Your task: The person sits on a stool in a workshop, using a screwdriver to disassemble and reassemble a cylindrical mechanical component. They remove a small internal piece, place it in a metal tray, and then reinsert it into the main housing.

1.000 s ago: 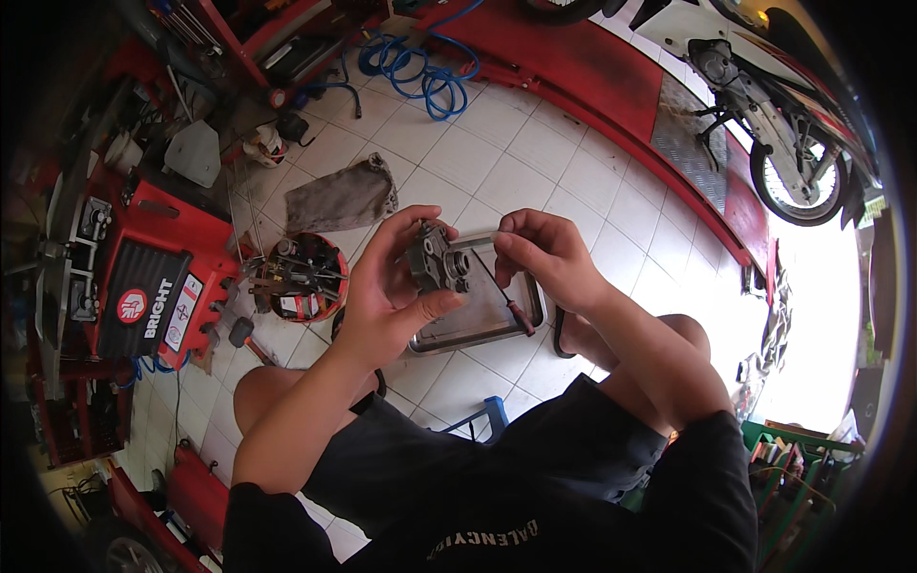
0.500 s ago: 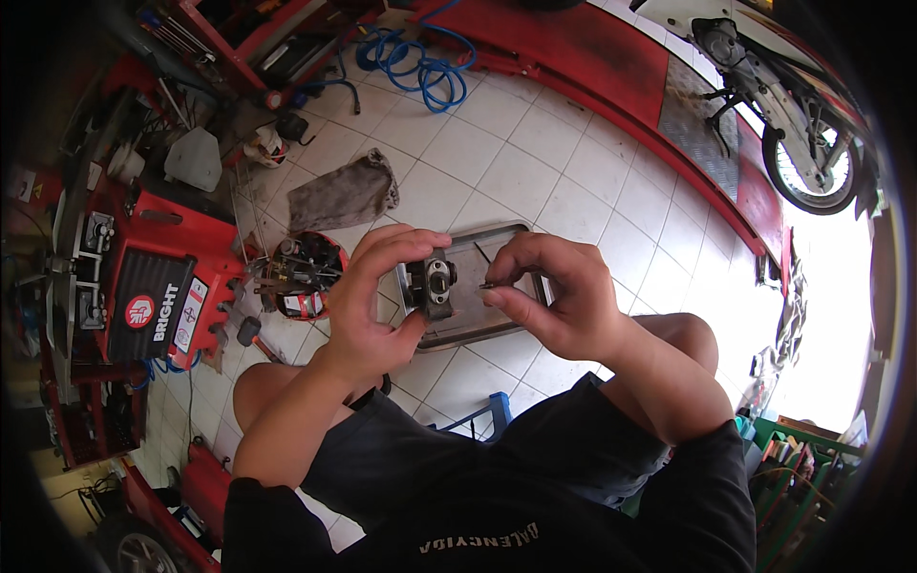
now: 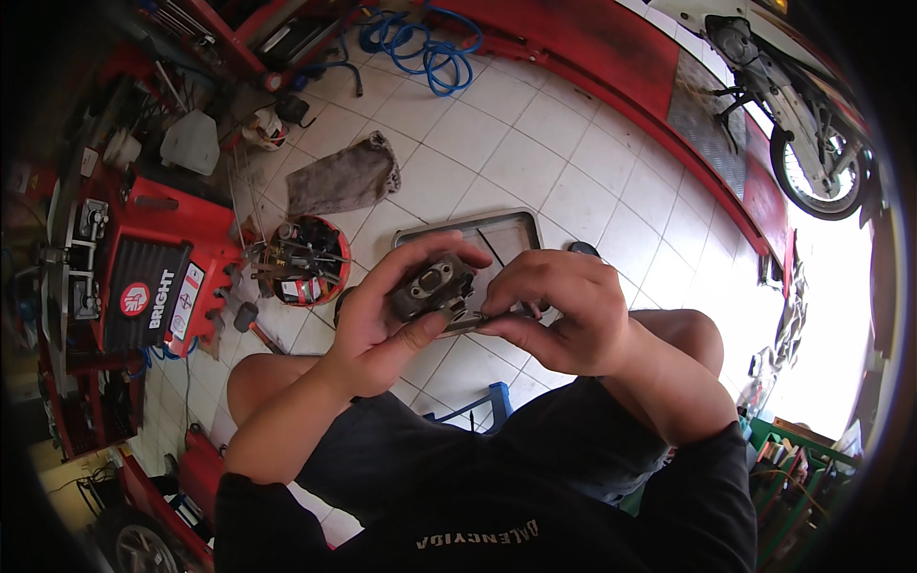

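Observation:
My left hand [image 3: 377, 315] is closed around a grey metal engine part that looks like a small cylinder head [image 3: 428, 286], its oval port and two bolt holes turned up. Close by on the right, my right hand [image 3: 564, 310] pinches thumb and forefinger on a small thin piece at the part's right side. That piece is mostly covered by the fingertips, so its kind is unclear. Beneath both hands a rectangular metal tray [image 3: 468, 225] lies on the floor, with a thin dark rod [image 3: 491, 245] in it.
A grey rag [image 3: 344, 178], a red tub [image 3: 346, 250] of tools and a hammer [image 3: 250, 321] lie to the left, beside a red machine [image 3: 153, 215]. Blue hose [image 3: 439, 72] coils at the far side. A red ramp [image 3: 611, 72] carries a motorcycle [image 3: 798, 119]. A round black object [image 3: 583, 248] sits past the tray.
The cylinder head has been tilted and brought slightly down. My right hand has moved closer, its pinched fingertips now at the part's right side.

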